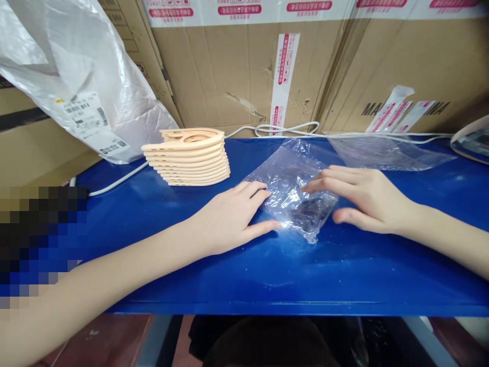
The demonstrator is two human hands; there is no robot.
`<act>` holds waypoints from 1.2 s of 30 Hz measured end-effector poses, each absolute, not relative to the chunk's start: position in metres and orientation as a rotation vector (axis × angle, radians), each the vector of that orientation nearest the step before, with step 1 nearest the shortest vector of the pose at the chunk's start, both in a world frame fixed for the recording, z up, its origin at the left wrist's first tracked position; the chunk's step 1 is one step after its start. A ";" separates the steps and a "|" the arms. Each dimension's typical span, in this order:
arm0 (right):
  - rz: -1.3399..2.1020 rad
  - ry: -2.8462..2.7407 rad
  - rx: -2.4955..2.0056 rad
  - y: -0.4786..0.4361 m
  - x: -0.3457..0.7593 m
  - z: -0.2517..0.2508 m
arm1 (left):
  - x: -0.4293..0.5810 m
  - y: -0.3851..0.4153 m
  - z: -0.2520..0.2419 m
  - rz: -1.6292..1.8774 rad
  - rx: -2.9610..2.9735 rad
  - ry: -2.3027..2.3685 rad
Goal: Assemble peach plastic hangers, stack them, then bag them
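A crumpled clear plastic bag (290, 176) lies on the blue table between my two hands. My left hand (240, 216) rests at the bag's left edge, fingertips on the film and thumb stretched out apart from the fingers. Over the bag's right side reaches my right hand (359, 199), its fingers extended and its thumb spread away; whether its fingertips press on the film I cannot tell. Neither hand grips anything. Beyond my left hand stands a neat stack of peach-coloured plastic pieces (191, 160) with rounded cut-outs.
Large cardboard boxes (237, 66) wall off the table's back edge. A white plastic sack (87, 81) with labels leans at the back left. Another clear plastic bag (393, 153) lies flat at the back right. A white cable (118, 179) runs along the blue table (244, 285).
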State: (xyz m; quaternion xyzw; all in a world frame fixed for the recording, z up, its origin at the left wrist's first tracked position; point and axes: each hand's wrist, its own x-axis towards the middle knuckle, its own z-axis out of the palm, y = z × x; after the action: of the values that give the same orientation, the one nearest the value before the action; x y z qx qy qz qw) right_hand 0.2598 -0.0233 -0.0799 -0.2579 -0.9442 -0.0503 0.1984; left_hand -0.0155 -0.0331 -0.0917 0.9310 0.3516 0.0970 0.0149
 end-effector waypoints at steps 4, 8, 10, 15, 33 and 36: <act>-0.215 -2.575 -1.015 -0.017 0.266 -0.078 | -0.016 -0.034 -0.089 0.340 2.811 1.068; -0.206 -2.573 -1.295 -0.007 0.274 -0.080 | -0.016 -0.033 -0.086 0.339 2.761 1.098; -0.212 -2.572 -1.405 -0.004 0.277 -0.081 | -0.017 -0.032 -0.086 0.335 2.754 1.112; -0.326 -2.537 -1.585 -0.005 0.279 -0.079 | -0.019 -0.027 -0.088 0.372 2.741 1.051; 0.655 -2.646 -1.176 -0.008 0.281 -0.061 | -0.021 -0.026 -0.090 0.237 2.712 0.915; 0.635 -2.639 -1.034 -0.009 0.278 -0.064 | -0.020 -0.025 -0.091 0.182 2.675 0.990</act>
State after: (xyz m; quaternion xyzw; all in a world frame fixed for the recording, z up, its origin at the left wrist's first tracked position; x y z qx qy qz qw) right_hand 0.2783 -0.0090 -0.0645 -0.3534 -0.9022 0.2172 0.1183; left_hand -0.0203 -0.0251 -0.0910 0.9265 0.3429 0.0631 0.1414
